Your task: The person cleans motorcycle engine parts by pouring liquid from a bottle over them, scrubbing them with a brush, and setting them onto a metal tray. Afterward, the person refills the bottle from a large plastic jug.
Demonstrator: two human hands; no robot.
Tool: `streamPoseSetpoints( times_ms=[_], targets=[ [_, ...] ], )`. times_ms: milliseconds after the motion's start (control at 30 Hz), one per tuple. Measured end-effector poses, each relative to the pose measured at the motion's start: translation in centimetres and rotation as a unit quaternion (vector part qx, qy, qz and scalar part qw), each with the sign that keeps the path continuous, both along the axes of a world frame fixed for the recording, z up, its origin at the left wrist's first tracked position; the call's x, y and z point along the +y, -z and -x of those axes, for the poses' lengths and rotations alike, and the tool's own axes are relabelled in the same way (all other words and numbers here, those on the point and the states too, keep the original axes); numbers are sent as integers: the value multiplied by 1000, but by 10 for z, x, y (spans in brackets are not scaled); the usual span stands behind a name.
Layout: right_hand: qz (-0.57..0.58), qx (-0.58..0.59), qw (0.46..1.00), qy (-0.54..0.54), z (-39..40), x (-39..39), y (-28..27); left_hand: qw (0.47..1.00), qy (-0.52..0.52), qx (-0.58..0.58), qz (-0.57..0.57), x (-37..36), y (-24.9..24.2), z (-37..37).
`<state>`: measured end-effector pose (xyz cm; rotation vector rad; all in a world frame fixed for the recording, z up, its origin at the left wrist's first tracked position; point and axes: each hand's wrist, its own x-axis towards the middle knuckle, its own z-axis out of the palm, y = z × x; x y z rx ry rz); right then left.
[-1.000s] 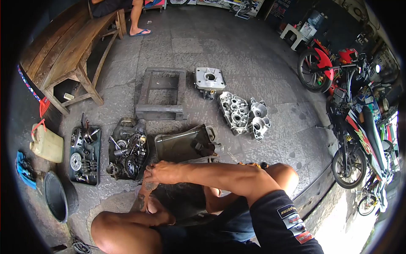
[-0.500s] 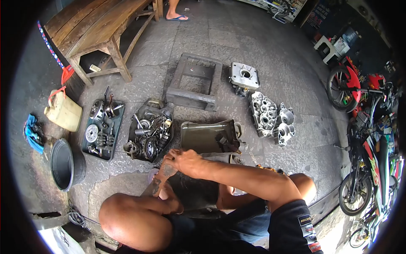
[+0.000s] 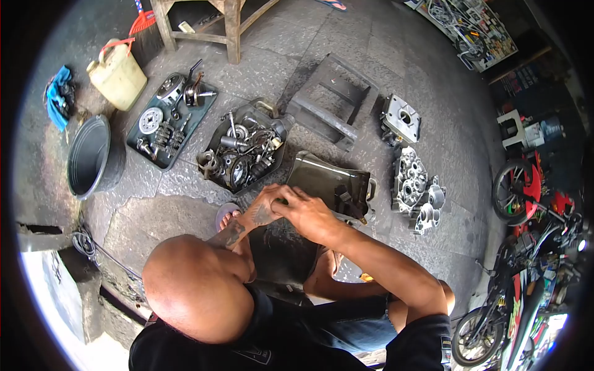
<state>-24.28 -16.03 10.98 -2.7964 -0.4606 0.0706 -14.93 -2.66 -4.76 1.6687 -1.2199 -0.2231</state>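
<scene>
In the head view my left hand (image 3: 268, 203) and my right hand (image 3: 308, 214) meet in front of my knees, fingers curled together. Whatever they may be holding is hidden between the fingers. Just beyond them, a rectangular pan of dark liquid (image 3: 315, 171) has a dark part lying in it at the right. Up and left of my hands is a cut-open container (image 3: 267, 111) heaped with gears, shafts and other engine parts (image 3: 238, 157).
A tray (image 3: 197, 115) of gears and a crankshaft lies left, near a black bucket (image 3: 93, 157) and jerrycan (image 3: 117, 75). A wooden frame (image 3: 328, 102), a cylinder block (image 3: 402, 117) and crankcase halves (image 3: 411, 182) sit beyond. Motorcycles (image 3: 520, 272) line the right side.
The view has turned and tilted, so the floor items appear shifted and rotated. My hands remain together, now showing slightly higher and farther right in the view.
</scene>
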Motion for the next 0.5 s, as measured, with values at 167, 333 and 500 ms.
streamPoseSetpoints(
  times_ms=[167,333,500],
  targets=[
    [-211,-86,941,252,25,-7,22,996,-10,86,15,0,-9,0],
    [-149,7,940,307,74,-38,103,998,8,65,6,13,-8,-5],
    [-43,85,970,225,94,-25,156,997,-6,59,40,25,-2,-12]
  ],
)
